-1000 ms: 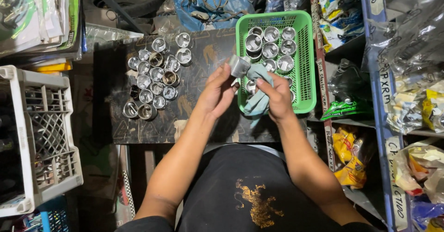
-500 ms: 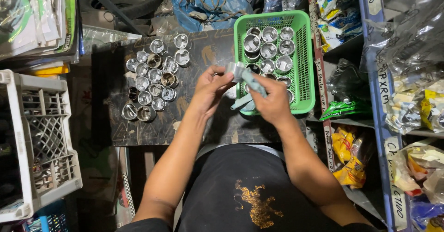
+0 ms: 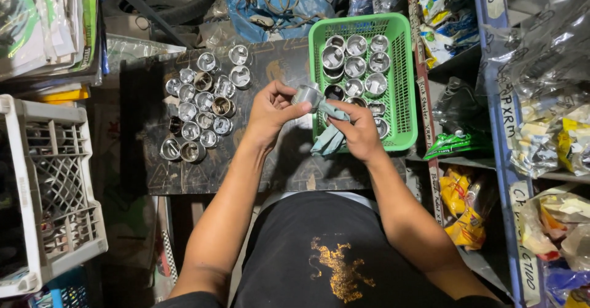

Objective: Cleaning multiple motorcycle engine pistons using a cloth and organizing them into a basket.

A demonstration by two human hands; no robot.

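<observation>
A small metal cylinder (image 3: 305,93) is being gripped by the left hand (image 3: 270,113), with the fingers curled round its side and the thumb lying across the front, while a pale grey-green cloth (image 3: 329,130) is being pressed against it by the right hand (image 3: 359,133), which is clenched on the cloth's upper end. Compared with a second ago, the cylinder is being held closer to the body and a little lower, at about 9 o'clock from the green basket (image 3: 402,81); earlier it was being lifted higher, over the basket's near-left corner. The cloth, which was hanging looser then, is now being bunched tighter against the piece, so the wiping appears to be in full course rather than beginning. The loose tail of the cloth is being left to trail toward 6 o'clock, over the dark surface (image 3: 270,173). More shiny cylinders (image 3: 356,65) are being kept upright in the basket at 1 o'clock from the hands, and another cluster of cylinders (image 3: 200,108) is being left on the surface at 9 o'clock. A white crate (image 3: 55,191) is standing farther out at 8 o'clock.
</observation>
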